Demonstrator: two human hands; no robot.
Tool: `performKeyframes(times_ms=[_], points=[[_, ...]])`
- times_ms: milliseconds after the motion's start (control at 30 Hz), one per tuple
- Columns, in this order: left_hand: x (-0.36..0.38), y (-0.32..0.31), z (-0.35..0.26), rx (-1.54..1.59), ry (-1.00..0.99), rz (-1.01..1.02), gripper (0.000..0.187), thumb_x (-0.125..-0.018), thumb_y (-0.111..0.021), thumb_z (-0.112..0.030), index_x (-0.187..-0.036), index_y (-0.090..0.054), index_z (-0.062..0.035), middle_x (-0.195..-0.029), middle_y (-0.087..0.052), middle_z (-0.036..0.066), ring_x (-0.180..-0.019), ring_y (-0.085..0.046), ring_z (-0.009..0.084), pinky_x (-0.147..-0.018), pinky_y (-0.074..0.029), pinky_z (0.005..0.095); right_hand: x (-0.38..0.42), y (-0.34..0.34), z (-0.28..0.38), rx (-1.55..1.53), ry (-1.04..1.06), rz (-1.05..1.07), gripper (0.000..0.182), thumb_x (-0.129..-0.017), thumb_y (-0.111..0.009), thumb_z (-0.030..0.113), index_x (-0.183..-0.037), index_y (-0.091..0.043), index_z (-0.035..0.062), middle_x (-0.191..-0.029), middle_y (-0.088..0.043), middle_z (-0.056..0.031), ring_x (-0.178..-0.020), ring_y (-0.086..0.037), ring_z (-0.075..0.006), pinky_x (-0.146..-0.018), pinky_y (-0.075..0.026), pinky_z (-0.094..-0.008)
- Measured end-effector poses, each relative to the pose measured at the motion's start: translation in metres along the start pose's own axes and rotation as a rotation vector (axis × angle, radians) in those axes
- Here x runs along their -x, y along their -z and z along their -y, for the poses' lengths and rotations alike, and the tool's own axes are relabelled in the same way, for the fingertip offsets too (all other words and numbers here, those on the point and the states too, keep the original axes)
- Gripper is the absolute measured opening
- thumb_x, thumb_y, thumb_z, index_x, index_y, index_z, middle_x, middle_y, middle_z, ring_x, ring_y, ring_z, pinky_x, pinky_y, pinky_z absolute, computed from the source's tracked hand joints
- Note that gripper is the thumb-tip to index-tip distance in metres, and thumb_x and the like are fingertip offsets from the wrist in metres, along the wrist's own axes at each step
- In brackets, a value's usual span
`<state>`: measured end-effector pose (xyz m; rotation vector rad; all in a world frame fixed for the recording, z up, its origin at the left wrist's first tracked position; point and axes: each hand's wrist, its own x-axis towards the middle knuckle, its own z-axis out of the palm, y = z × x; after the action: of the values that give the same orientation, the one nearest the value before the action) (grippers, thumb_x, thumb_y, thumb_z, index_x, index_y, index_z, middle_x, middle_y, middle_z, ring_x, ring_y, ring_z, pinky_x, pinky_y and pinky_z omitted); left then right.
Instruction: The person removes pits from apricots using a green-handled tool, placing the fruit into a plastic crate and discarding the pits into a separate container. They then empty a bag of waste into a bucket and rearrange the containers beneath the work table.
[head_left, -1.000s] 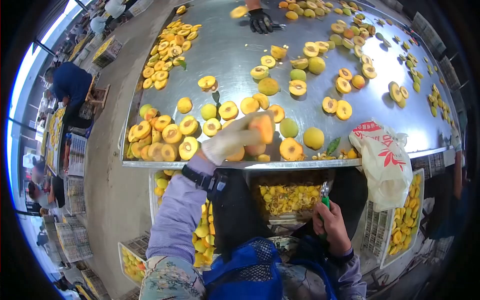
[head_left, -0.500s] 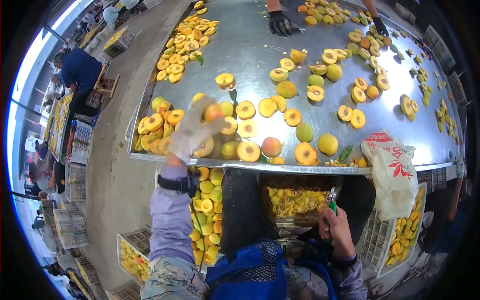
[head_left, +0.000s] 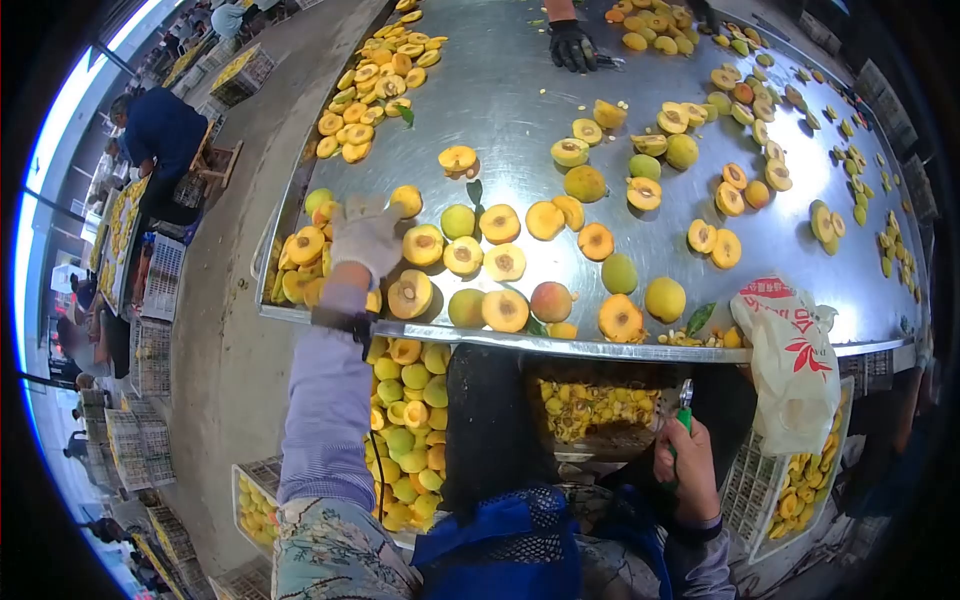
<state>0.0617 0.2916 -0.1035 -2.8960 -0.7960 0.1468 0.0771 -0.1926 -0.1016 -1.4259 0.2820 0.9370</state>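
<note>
My left hand (head_left: 365,238), in a white glove, reaches over the near left part of the steel table (head_left: 520,110). Its fingers are spread above a heap of halved yellow peaches (head_left: 305,262), with a peach half (head_left: 406,200) just off the fingertips. Nothing shows in its grip. Below the table edge, near my lap, my bare right hand (head_left: 685,472) is closed on a small green-handled tool (head_left: 685,402) with a metal tip pointing up. More halves and whole peaches (head_left: 500,300) lie along the table's near edge.
A white plastic bag with red print (head_left: 790,350) hangs off the table's right edge. A tub of pits and scraps (head_left: 590,405) and crates of peaches (head_left: 410,430) sit under the table. A co-worker's black-gloved hand (head_left: 572,45) works at the far side. A person in blue (head_left: 160,130) bends at left.
My left hand carried a peach half from the middle of the near edge leftward to the heap, and now nothing shows in it. The right hand stayed low with the tool.
</note>
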Motion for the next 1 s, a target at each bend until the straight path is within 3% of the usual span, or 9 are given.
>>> performKeyframes(times_ms=[33,100,233,300,500,700,767,833,1000], points=[[0.001,-0.008,-0.002,-0.003,0.004,0.004,0.051,-0.083,-0.059,-0.024,-0.134,-0.056,-0.0199,-0.141,-0.049,0.015,-0.140,-0.033,0.0373,-0.114,-0.029,0.0505,-0.003,0.004,-0.001,-0.024,0.000,-0.003,0.025,-0.101,-0.052,0.022,-0.081,-0.047,0.0073,-0.053,-0.044,-0.0010,-0.037,-0.039,-0.0092,-0.035,-0.034,-0.0251],[0.003,-0.027,-0.006,0.779,-0.134,-0.027,0.042,-0.087,-0.055,-0.024,-0.129,-0.060,-0.0216,-0.134,-0.056,0.015,-0.139,-0.035,0.0349,-0.114,-0.026,0.0528,-0.008,0.002,0.003,-0.030,0.003,0.013,0.026,-0.101,-0.052,0.021,-0.079,-0.047,0.0073,-0.052,-0.044,-0.0009,-0.036,-0.038,-0.0088,-0.034,-0.033,-0.0244],[0.017,-0.026,-0.013,0.498,-0.223,0.097,0.039,-0.089,-0.056,-0.027,-0.127,-0.062,-0.0207,-0.133,-0.057,0.014,-0.138,-0.036,0.0332,-0.115,-0.022,0.0532,-0.017,-0.010,0.022,0.047,0.051,0.060,0.028,-0.101,-0.051,0.019,-0.076,-0.046,0.0069,-0.052,-0.043,-0.0004,-0.036,-0.038,-0.0081,-0.034,-0.032,-0.0236],[0.019,-0.013,-0.013,0.131,0.007,0.201,0.039,-0.088,-0.058,-0.030,-0.125,-0.064,-0.0176,-0.135,-0.056,0.013,-0.138,-0.037,0.0337,-0.116,-0.021,0.0515,-0.017,-0.012,0.028,0.040,0.099,0.055,0.026,-0.101,-0.052,0.019,-0.078,-0.047,0.0068,-0.052,-0.043,-0.0003,-0.036,-0.038,-0.0079,-0.034,-0.032,-0.0235],[0.059,-0.015,-0.010,0.110,-0.226,-0.038,0.047,-0.084,-0.059,-0.042,-0.124,-0.065,-0.0185,-0.139,-0.052,0.005,-0.136,-0.037,0.0338,-0.112,-0.026,0.0505,-0.035,-0.003,0.031,0.132,0.111,0.020,0.023,-0.100,-0.054,0.019,-0.082,-0.045,0.0083,-0.053,-0.043,0.0005,-0.036,-0.037,-0.0073,-0.035,-0.032,-0.0227],[0.012,0.021,-0.006,0.227,-0.014,0.590,0.039,-0.085,-0.058,-0.044,-0.116,-0.067,-0.0211,-0.143,-0.050,0.004,-0.125,-0.049,0.0375,-0.096,-0.041,0.0485,-0.069,0.014,0.037,0.206,0.263,-0.118,0.026,-0.100,-0.055,0.021,-0.080,-0.047,0.0073,-0.052,-0.043,0.0015,-0.035,-0.036,-0.0067,-0.034,-0.030,-0.0229],[-0.002,0.021,-0.010,0.327,0.060,0.392,0.042,-0.086,-0.060,-0.040,-0.121,-0.065,-0.0176,-0.137,-0.055,0.009,-0.120,-0.054,0.0386,-0.096,-0.045,0.0427,-0.082,0.017,0.032,0.218,0.282,-0.133,0.026,-0.100,-0.055,0.021,-0.079,-0.048,0.0071,-0.052,-0.044,0.0015,-0.035,-0.036,-0.0063,-0.033,-0.029,-0.0227],[-0.032,-0.014,-0.006,0.373,-0.010,-0.173,0.051,-0.085,-0.062,-0.037,-0.130,-0.058,-0.0129,-0.132,-0.057,0.017,-0.121,-0.054,0.0374,-0.100,-0.044,0.0402,-0.092,0.018,0.029,0.222,0.267,-0.149,0.026,-0.100,-0.055,0.022,-0.079,-0.048,0.0074,-0.052,-0.043,0.0017,-0.035,-0.036,-0.0059,-0.033,-0.029,-0.0224],[-0.070,-0.041,0.009,0.465,-0.017,0.066,0.058,-0.088,-0.062,-0.032,-0.138,-0.049,-0.0060,-0.132,-0.055,0.021,-0.125,-0.053,0.0352,-0.101,-0.045,0.0401,-0.099,0.013,0.037,0.131,0.248,-0.140,0.028,-0.100,-0.055,0.024,-0.078,-0.047,0.0082,-0.051,-0.042,0.0014,-0.033,-0.034,-0.0069,-0.032,-0.028,-0.0232]])
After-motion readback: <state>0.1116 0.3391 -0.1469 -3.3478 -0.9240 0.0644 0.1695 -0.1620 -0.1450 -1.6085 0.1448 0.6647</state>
